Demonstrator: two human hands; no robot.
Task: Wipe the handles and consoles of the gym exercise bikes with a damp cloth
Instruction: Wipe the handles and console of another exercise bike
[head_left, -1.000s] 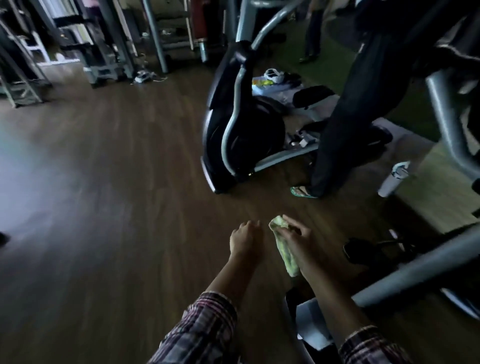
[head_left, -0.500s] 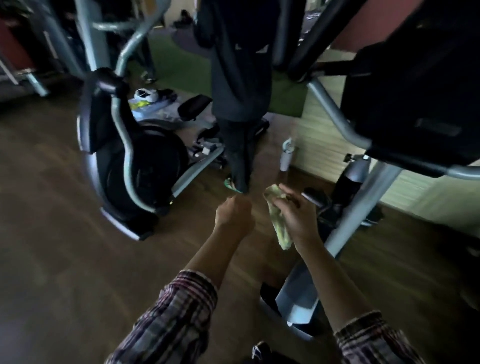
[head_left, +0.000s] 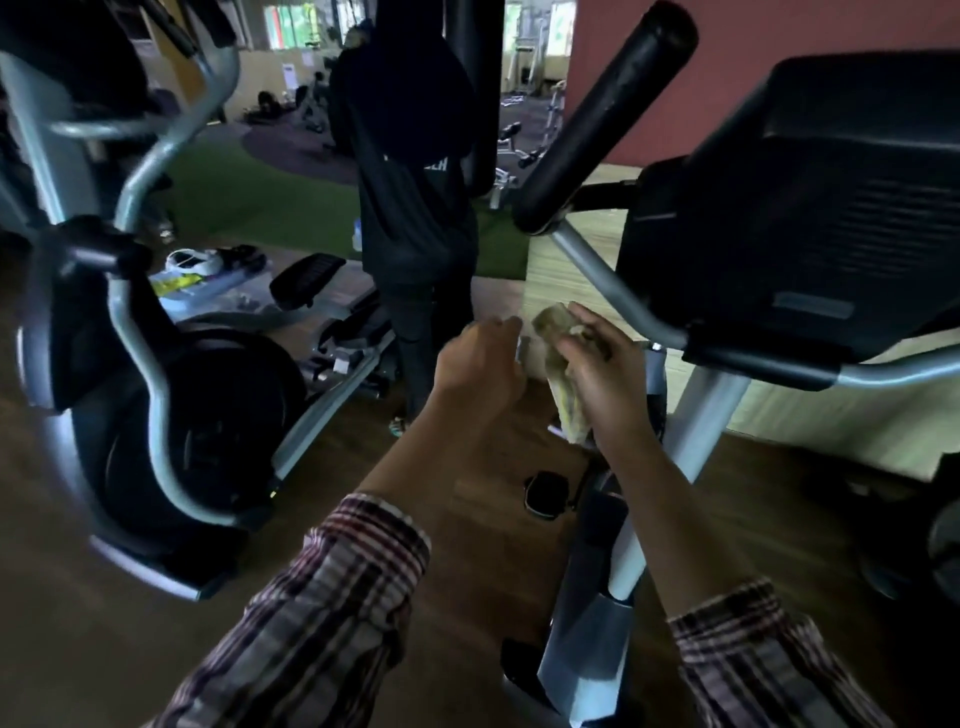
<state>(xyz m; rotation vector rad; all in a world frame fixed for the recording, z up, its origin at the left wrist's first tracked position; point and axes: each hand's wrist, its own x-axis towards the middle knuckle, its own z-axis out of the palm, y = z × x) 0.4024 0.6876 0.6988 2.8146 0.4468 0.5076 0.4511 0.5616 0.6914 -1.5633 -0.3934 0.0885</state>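
Note:
My right hand (head_left: 597, 369) grips a crumpled yellow-green cloth (head_left: 563, 389), which hangs down below the fingers. Beside it, a little to the left, my left hand (head_left: 478, 361) holds nothing, its fingers loosely curled and pointing toward the cloth. An exercise bike stands right in front of me: its black console (head_left: 800, 218) fills the upper right, a black padded handle (head_left: 602, 114) slants up at top centre, and a grey handlebar tube (head_left: 608, 283) runs just above my right hand. The bike's silver post (head_left: 696, 431) drops behind my right forearm.
An elliptical machine (head_left: 171, 410) with grey curved arms stands at the left. A person in dark clothes (head_left: 410, 208) stands just beyond my hands. Bags and small items (head_left: 197, 270) lie on the wooden floor behind; green turf lies farther back.
My view has swung up and to the right, bringing the bike's console and handles in. Both hands have risen toward the handlebar, the cloth still in the right one.

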